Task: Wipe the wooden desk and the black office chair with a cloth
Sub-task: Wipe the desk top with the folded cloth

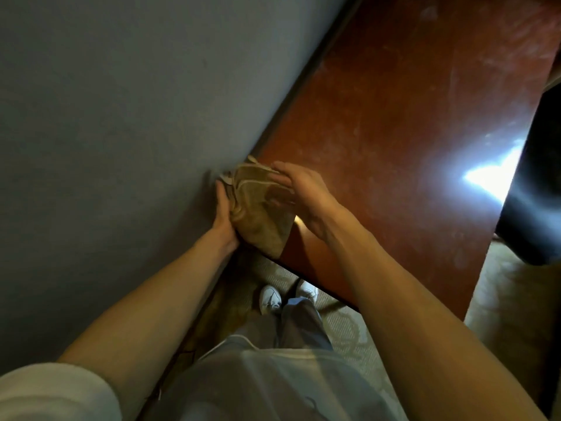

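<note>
Nearest, white shoes (270, 298) stand on patterned beige carpet (346, 326). Above them, the left hand (226, 215) grips the folded tan cloth (258, 217) by its wall-side edge, fingers curled beneath. The right hand (303, 189) lies on top, fingers straight and together. The cloth overhangs the near corner of the reddish-brown wooden desk (394, 132). Farther right stands the black office chair (534, 192).

Tan cloth (258, 208) with pale stripes — reddish-brown desk (394, 132), grey wall (121, 117)
</note>
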